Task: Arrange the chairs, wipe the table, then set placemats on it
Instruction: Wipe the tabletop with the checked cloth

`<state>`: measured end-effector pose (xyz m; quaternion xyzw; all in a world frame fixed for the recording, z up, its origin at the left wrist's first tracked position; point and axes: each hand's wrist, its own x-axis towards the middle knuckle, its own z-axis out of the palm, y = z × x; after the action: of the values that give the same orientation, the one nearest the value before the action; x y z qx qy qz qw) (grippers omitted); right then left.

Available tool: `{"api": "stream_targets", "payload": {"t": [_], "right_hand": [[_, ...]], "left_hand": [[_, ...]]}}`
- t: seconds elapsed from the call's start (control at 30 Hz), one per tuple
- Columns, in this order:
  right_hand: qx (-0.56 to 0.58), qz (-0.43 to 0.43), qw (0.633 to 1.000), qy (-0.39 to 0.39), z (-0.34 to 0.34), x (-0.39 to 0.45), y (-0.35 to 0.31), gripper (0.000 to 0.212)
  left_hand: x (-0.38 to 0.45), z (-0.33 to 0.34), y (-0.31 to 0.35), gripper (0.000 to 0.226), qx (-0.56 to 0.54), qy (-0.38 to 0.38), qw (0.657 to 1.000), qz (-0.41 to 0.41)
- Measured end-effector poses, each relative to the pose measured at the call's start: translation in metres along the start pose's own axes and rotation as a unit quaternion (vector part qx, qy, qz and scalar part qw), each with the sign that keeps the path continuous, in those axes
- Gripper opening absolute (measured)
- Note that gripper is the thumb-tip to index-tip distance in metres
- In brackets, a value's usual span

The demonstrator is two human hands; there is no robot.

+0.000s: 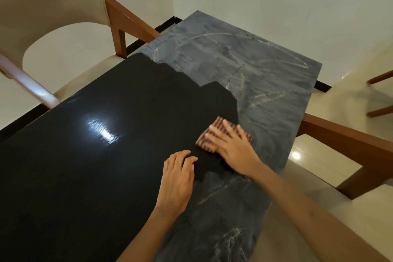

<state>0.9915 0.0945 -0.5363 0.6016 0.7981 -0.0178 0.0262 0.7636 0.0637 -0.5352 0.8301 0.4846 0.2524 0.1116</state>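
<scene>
— Two hands on the table, both yours. What does each one do?

— Your right hand lies flat, fingers spread, pressing down on a striped cloth near the right-hand edge of the top. It does not clutch the cloth; the palm and fingers just pin it to the surface. Your left hand rests just beside it, nearer you, fingers loosely bent with the tips touching the tabletop and nothing in it.

— And how does the surface look?

— Split in two. The near and left part is glossy black, with a bright light reflection on it. The far end and the right strip are dull grey, covered in smears and pale curved streaks. The cloth sits right on the ragged border between the two zones.

— Where are the chairs?

— One cream upholstered chair with a wooden frame stands at the left side, its seat tucked close against the table edge. At the right, a wooden chair frame stands beside the table; a second frame shows at the far right edge, too cropped to say more.

— Is the cloth damp?

— You cannot tell from this view; your right hand is slightly blurred and covers much of it.
</scene>
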Motion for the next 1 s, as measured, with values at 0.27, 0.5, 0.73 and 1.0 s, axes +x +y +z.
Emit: {"api": "stream_targets", "payload": {"t": [0.27, 0.5, 0.73, 1.0], "right_hand": [[0.027, 0.188, 0.981, -0.042, -0.005, 0.017, 0.081, 0.049], [0.018, 0.124, 0.992, -0.035, -0.006, -0.028, 0.021, 0.054], [-0.016, 0.006, 1.0, -0.02, 0.01, -0.11, -0.051, 0.049], [0.002, 0.018, 0.999, -0.051, 0.005, -0.109, -0.016, 0.049]], "left_hand": [[-0.004, 0.001, 0.001, 0.032, -0.002, -0.014, 1.0, -0.003], [-0.012, -0.001, 0.013, 0.031, -0.006, -0.028, 1.0, 0.013], [-0.029, -0.004, 0.022, 0.03, -0.016, -0.042, 0.998, 0.047], [-0.032, -0.001, 0.027, 0.031, -0.003, -0.044, 0.997, 0.068]]}}
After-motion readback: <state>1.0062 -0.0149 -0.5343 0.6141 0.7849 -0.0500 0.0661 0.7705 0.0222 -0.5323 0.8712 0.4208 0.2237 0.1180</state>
